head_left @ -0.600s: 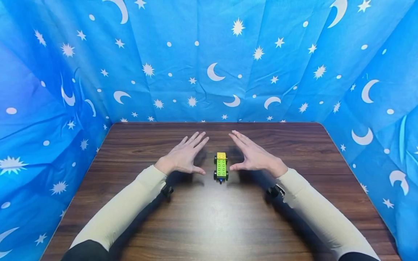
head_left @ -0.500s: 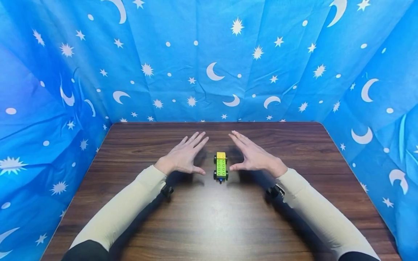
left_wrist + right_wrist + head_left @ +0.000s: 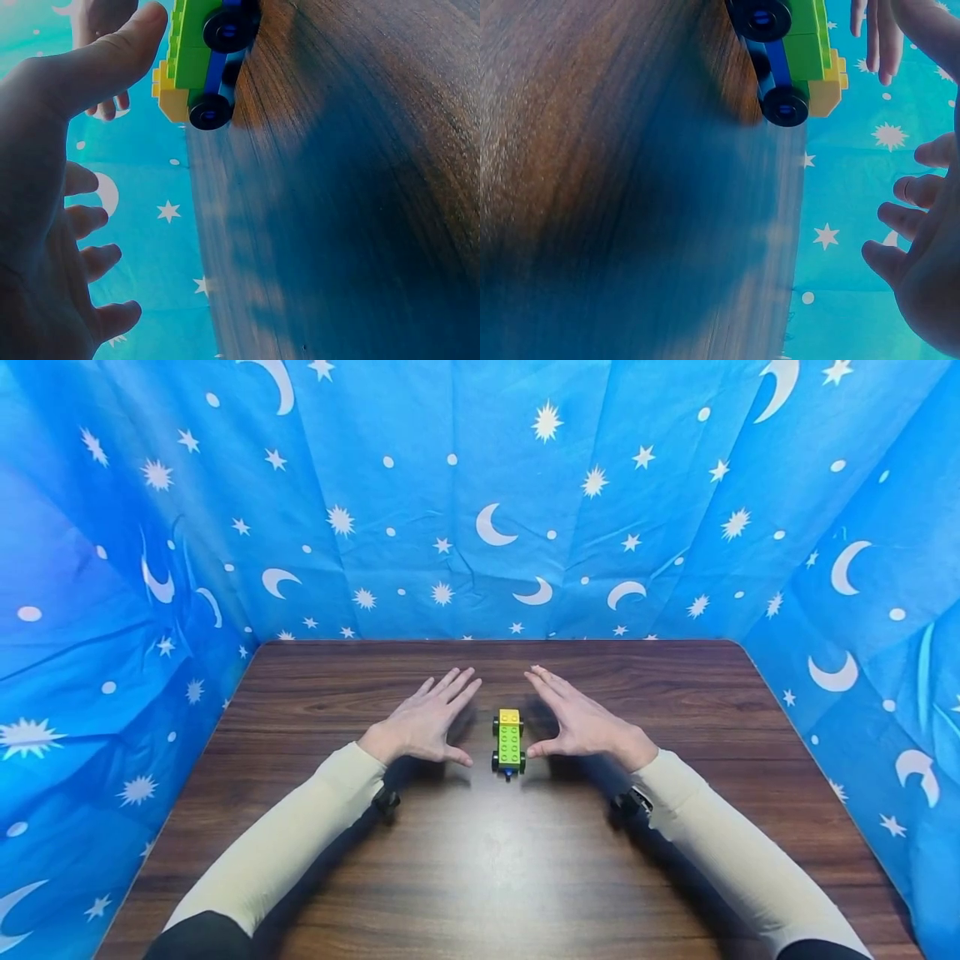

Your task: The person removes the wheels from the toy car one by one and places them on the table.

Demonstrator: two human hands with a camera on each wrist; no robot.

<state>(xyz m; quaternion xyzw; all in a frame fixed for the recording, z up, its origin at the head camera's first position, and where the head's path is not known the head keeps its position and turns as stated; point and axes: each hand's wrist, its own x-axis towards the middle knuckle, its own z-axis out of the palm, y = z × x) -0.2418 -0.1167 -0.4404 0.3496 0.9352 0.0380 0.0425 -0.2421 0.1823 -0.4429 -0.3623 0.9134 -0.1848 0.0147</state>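
Observation:
A small toy car (image 3: 509,745) built of bricks stands on its wheels in the middle of the table. Its top is lime green with a yellow sloped brick (image 3: 172,99) at the far end, over a blue base with black wheels (image 3: 785,106). To the left of the car my left hand (image 3: 423,722) hovers over the table, fingers spread and thumb toward the car. My right hand (image 3: 583,718) mirrors it on the other side, its thumb tip close beside the car. Neither hand holds anything.
The dark wood-grain table (image 3: 495,877) has rounded far corners. Blue cloth (image 3: 420,493) printed with moons and stars hangs behind it and along both sides. A black wrist camera (image 3: 386,802) sits under the left forearm, another under the right.
Both hands' fingertips have shifted very slightly toward the near side. The toy car stays in its place.

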